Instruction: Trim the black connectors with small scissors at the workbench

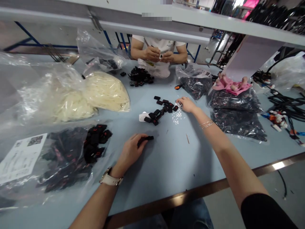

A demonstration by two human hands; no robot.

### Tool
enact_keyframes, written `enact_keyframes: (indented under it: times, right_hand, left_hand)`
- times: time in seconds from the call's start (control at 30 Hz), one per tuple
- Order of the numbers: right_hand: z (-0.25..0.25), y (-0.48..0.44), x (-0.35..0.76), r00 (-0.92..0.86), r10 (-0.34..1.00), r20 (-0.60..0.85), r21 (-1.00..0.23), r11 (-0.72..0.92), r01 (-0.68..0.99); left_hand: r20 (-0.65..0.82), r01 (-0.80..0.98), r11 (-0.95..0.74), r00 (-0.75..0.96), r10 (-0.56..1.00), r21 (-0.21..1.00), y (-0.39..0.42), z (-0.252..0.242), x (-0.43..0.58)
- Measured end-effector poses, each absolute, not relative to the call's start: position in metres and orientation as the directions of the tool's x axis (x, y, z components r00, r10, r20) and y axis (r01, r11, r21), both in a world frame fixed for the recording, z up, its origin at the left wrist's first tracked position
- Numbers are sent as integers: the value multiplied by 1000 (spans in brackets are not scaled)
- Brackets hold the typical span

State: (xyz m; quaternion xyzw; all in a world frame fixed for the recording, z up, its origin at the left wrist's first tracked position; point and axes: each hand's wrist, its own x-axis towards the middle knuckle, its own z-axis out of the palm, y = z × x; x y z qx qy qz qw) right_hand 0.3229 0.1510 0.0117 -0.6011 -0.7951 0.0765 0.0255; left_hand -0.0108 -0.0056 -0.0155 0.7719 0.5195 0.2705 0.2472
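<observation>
Between thumb and fingers, my left hand (pixel 132 147) grips a black plastic connector housing (pixel 150 138) just above the blue-grey table. My right hand (pixel 186 104) reaches out to a scatter of tiny white plastic pieces (pixel 176 118). Its fingertips are down among them, and whether they pinch one is too small to make out. Left of those pieces lies a loose row of black connector housings (pixel 157 114), some with orange-red parts. A small white label (pixel 143 117) sits at the row's left end.
Open bags of black parts (pixel 69 156) and cream strips (pixel 107 92) fill the left side. Filled bags (pixel 238 122) with pink gloves (pixel 232 85) on top stand right. A co-worker's hands (pixel 159 54) hold a small part across the table. A shelf (pixel 152 16) spans above.
</observation>
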Motion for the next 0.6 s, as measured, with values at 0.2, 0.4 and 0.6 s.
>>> enact_keyframes:
  times: [0.2,0.4,0.6]
  right_hand:
    - [8,134,322,-252,967,-39,-148,244,958]
    - [7,102,309,-201,980,-15,-149,196,969]
    - [6,71,278,-206,979,7,-199,203,959]
  left_hand:
    - [165,670,-353,329,930,653,-5,-15,-10]
    - [151,667,-333,317,936,666,-6,-13,-9]
    - [172,660,-346,316,933,667,-6,-18,-9]
